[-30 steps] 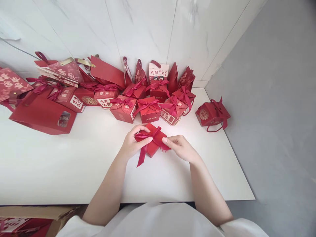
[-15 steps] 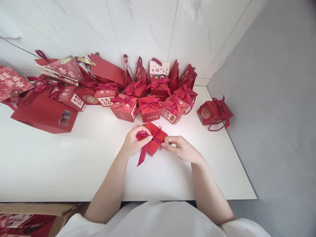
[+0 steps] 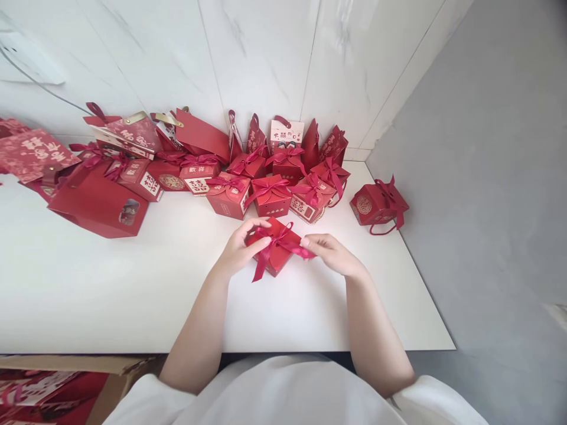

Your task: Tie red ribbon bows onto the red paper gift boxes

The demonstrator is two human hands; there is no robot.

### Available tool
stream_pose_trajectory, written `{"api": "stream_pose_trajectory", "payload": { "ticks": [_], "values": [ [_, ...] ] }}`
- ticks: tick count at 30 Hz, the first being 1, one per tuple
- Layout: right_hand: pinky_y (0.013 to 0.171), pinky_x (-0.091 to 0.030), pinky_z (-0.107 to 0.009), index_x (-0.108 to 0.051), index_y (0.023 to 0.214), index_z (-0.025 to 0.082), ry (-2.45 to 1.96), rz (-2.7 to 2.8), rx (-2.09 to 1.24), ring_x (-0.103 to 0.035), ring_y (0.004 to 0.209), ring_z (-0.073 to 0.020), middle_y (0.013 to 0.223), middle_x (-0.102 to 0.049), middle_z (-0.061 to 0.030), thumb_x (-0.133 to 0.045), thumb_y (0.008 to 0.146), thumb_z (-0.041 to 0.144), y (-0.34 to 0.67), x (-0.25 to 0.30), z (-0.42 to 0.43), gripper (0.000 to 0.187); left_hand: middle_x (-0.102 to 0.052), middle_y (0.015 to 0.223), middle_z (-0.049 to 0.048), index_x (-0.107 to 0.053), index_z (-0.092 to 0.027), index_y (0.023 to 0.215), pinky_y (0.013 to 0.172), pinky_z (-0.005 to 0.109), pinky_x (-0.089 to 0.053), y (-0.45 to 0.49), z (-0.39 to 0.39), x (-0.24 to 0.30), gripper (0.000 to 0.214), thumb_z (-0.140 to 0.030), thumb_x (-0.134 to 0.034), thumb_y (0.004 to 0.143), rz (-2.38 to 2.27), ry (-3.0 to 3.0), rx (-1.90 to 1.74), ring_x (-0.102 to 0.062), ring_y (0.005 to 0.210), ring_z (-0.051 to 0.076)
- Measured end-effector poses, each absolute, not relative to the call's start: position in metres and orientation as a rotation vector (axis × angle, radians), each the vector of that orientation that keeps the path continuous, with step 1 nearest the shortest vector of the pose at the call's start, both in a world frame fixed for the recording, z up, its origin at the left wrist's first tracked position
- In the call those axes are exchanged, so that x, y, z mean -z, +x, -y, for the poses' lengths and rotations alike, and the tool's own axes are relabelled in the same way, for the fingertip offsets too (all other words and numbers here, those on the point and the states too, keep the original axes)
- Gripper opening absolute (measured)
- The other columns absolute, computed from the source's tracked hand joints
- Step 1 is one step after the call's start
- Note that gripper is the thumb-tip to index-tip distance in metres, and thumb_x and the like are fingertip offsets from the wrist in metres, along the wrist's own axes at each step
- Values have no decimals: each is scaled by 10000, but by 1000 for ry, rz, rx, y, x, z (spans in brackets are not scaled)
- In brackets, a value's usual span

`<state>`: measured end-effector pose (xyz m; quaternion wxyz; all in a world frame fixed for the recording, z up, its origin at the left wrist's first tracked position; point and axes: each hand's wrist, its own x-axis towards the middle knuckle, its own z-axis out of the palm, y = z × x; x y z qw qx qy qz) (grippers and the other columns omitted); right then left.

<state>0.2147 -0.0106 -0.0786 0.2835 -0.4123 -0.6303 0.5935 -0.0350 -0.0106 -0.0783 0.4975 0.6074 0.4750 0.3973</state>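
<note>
A small red gift box (image 3: 279,254) rests on the white table (image 3: 133,283) in front of me, with a dark red ribbon (image 3: 283,241) across its top. My left hand (image 3: 241,248) grips the box's left side, its fingers curled over the ribbon loop. My right hand (image 3: 330,252) pinches the ribbon's right end and draws it out sideways. One ribbon tail (image 3: 260,268) hangs down over the box's front left corner.
Several finished red boxes with bows (image 3: 270,195) stand in rows behind. Red paper bags (image 3: 100,203) lie at the left against the marble wall. One red box (image 3: 376,203) sits alone near the table's right edge. A cardboard carton (image 3: 66,386) is below left.
My right hand has taken the ribbon end and pulled it out to the right. The bow on top has tightened and the box has shifted slightly away from me.
</note>
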Motion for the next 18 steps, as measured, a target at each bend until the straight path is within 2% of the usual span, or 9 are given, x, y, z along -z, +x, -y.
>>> {"api": "stream_pose_trajectory", "payload": {
  "ticks": [2,5,8,11,15,18],
  "values": [
    [678,-438,-303,-576,674,194,-1194,1508,-1481,-518,653,-143,701,-570,-9,-493,913,594,216,77,4,473,-549,1407,46,-614,-266,1121,1106,467,-395,-43,9,77,356,-226,-542,774,-1025,1443,-999,-488,1325,274],
    [698,-463,-307,-623,787,206,-1328,1361,-1360,-580,785,-172,900,-653,-54,-482,893,633,210,73,-7,462,-544,1408,39,-645,-266,1090,1131,497,-363,-50,8,76,430,-159,-508,698,-1030,1499,-1025,-455,1353,287],
    [817,-488,-356,-676,911,211,-1397,1350,-1404,-610,992,-221,1112,-673,-92,-459,893,652,196,71,-18,492,-535,1403,52,-672,-256,1026,1125,494,-370,-47,9,75,346,-173,-528,722,-1132,1541,-1006,-445,1358,294],
    [905,-483,-379,-693,911,205,-1294,1351,-1525,-621,1054,-228,1134,-688,-91,-455,903,642,182,74,-22,497,-530,1397,74,-661,-237,985,1074,471,-419,-41,11,76,225,-233,-546,791,-1138,1518,-994,-485,1319,290],
    [957,-478,-360,-690,910,208,-1038,1331,-1572,-614,1113,-226,1189,-683,-73,-519,901,602,173,81,-16,429,-527,1393,79,-600,-219,894,1082,457,-400,-36,13,75,91,-282,-580,832,-1152,1552,-988,-501,1301,275],
    [1009,-440,-362,-694,985,222,-999,1372,-1541,-606,1134,-220,1201,-679,-58,-545,906,568,175,85,-9,384,-523,1385,87,-567,-217,834,1095,439,-388,-37,14,74,103,-315,-597,842,-1187,1583,-1011,-466,1335,269]
  ]
}}
